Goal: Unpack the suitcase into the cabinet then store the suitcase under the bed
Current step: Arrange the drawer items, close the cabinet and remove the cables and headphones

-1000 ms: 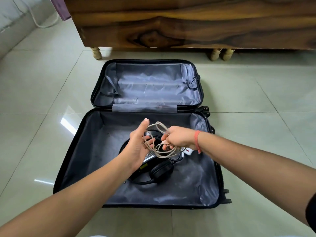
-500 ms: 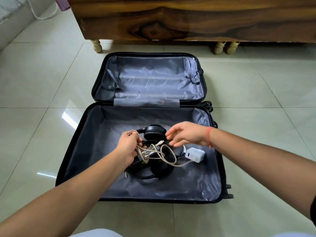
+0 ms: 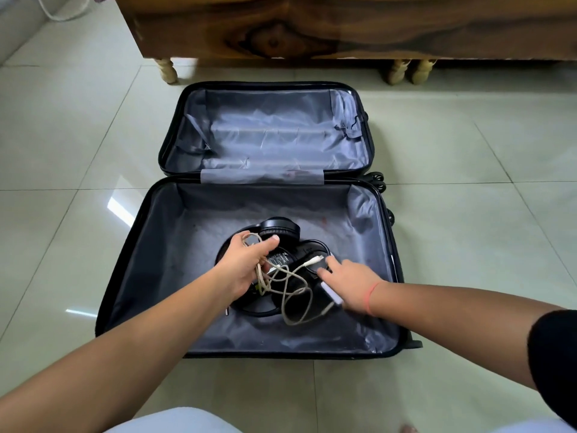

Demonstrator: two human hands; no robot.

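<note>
The suitcase [image 3: 146,264] lies open flat on the tiled floor [image 3: 78,151] at the centre of the view, its far half [image 3: 265,135] toward 12 o'clock, lined in grey, with nothing showing in it. In the near half, black headphones [image 3: 279,228] rest on the lining with a beige cable [image 3: 293,323] looped loosely over them. The left hand [image 3: 242,267] reaches in from 7 o'clock, its fingers [image 3: 268,243] curled round a bunch of that cable. The right hand [image 3: 352,282] comes in from 4 o'clock with fingers stretched out flat over an ear cup. A white charger plug [image 3: 331,292] lies just beneath its palm; a grip on it cannot be made out. A wooden furniture piece [image 3: 312,26] on turned legs stands at 12 o'clock, beyond the case.
</note>
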